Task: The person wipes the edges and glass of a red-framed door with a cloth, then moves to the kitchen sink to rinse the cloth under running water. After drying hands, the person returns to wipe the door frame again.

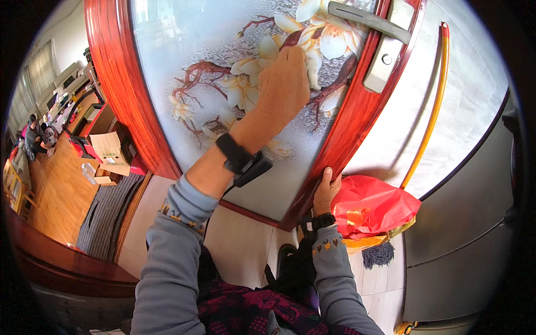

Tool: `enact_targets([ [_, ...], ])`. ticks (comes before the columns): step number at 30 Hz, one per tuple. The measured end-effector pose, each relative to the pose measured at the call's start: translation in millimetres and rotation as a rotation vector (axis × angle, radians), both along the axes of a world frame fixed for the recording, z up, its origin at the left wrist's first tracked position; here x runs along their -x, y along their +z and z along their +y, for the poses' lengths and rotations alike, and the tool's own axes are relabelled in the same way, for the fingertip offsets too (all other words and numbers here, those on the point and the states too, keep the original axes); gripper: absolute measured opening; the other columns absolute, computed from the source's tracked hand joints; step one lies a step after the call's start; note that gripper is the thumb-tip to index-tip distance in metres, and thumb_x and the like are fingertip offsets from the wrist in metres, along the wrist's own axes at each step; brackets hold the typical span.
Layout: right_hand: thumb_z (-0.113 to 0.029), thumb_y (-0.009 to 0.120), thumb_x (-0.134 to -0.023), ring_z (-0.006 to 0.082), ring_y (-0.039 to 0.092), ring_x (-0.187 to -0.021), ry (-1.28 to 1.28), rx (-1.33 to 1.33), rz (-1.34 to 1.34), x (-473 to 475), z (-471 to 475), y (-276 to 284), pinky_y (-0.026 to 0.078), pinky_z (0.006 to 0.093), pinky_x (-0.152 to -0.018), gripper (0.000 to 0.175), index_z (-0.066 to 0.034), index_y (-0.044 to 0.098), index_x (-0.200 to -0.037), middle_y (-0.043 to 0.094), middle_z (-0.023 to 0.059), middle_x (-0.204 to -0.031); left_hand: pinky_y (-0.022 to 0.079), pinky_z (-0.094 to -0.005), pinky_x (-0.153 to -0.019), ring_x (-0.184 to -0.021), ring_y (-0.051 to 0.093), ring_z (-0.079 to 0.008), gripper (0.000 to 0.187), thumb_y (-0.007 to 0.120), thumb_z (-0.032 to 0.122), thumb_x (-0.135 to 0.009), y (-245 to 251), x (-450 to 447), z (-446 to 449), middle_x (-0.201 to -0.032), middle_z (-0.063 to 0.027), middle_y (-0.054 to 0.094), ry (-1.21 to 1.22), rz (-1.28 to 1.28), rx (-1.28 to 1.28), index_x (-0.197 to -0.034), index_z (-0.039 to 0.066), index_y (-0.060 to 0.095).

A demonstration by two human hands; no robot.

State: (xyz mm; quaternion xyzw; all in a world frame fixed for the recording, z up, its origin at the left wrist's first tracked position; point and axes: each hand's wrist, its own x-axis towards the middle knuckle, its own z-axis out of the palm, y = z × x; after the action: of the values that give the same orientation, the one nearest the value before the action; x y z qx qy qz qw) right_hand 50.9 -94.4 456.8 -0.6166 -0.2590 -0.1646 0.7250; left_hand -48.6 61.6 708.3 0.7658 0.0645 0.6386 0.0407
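Note:
A glass-panelled door (197,167) stands before me, its frosted pane printed with magnolia blossoms and branches. My left hand (287,77) is closed in a fist against the pane, just below and left of the grey lever handle (368,21). A pale cloth (313,72) pokes out at its right side; the rest is hidden under the fingers. Lower down, my right hand (326,190) grips the edge of the red-brown wooden door frame (312,188), thumb on the near face. Both wrists wear dark straps, the left one carrying a black device.
Right of the door, a red plastic bag (372,205) sits by a grey mop head (378,255). A yellow pole (431,106) leans on the wall beside a dark grey cabinet (460,201). At left, a cardboard box (111,150), a striped mat (106,213) and a crouching person (35,136) appear.

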Motion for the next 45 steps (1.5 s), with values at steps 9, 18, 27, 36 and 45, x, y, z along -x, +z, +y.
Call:
enact_targets([
  [9, -0.029, 0.055, -0.094, 0.0269, 0.058, -0.099, 0.042, -0.041, -0.005, 2.1, -1.4, -1.9, 0.044, 0.0367, -0.09, 0.045, 0.0067, 0.053, -0.12, 0.063, 0.0185, -0.111, 0.049, -0.0382, -0.063, -0.076, 0.06, -0.0313, 0.018, 0.055, 0.0, -0.078, -35.2, 26.4, -12.8, -0.089, -0.0107, 0.057, -0.094, 0.108, 0.027, -0.095, 0.006, 0.058],
  [18, -0.032, 0.056, -0.093, 0.0282, 0.058, -0.1, 0.026, -0.04, -0.032, -2.6, 1.1, -7.0, 0.044, 0.0376, -0.091, 0.049, 0.0063, 0.052, -0.123, 0.063, 0.0188, -0.112, 0.05, -0.0359, -0.062, -0.077, 0.06, -0.028, 0.022, 0.061, -0.001, -0.074, -24.7, 23.9, -7.7, -0.088, -0.008, 0.055, -0.11, 0.04, -0.163, -0.094, 0.007, 0.06],
  [27, -0.032, 0.056, -0.093, 0.0292, 0.058, -0.099, -0.067, 0.053, 0.022, -5.2, 1.0, -10.2, 0.044, 0.0378, -0.09, 0.049, 0.0065, 0.052, -0.123, 0.062, 0.0196, -0.111, 0.048, -0.032, -0.057, -0.075, 0.056, -0.0219, 0.015, 0.06, 0.006, -0.072, 1.9, -11.1, -2.4, -0.08, -0.0048, 0.049, -0.019, -0.134, -0.403, -0.087, 0.007, 0.058],
  [36, -0.03, 0.054, -0.094, 0.0337, 0.058, -0.1, -0.054, 0.045, 0.007, -0.5, 1.1, -2.8, 0.044, 0.04, -0.091, 0.048, 0.0086, 0.051, -0.123, 0.061, 0.0233, -0.113, 0.048, -0.0297, -0.061, -0.073, 0.053, -0.0204, 0.012, 0.06, 0.008, -0.071, -16.5, 3.4, -5.5, -0.078, -0.0049, 0.048, -0.032, 0.01, -0.525, -0.082, 0.005, 0.057],
  [45, -0.028, 0.054, -0.095, 0.033, 0.058, -0.1, -0.067, 0.07, 0.039, 5.4, -1.7, 0.1, 0.044, 0.0395, -0.091, 0.046, 0.0092, 0.051, -0.122, 0.061, 0.023, -0.112, 0.047, -0.0332, -0.061, -0.074, 0.055, -0.0248, 0.022, 0.059, 0.003, -0.074, -13.3, 5.8, -8.9, -0.081, -0.0075, 0.051, -0.001, 0.042, -0.466, -0.096, 0.003, 0.059],
])
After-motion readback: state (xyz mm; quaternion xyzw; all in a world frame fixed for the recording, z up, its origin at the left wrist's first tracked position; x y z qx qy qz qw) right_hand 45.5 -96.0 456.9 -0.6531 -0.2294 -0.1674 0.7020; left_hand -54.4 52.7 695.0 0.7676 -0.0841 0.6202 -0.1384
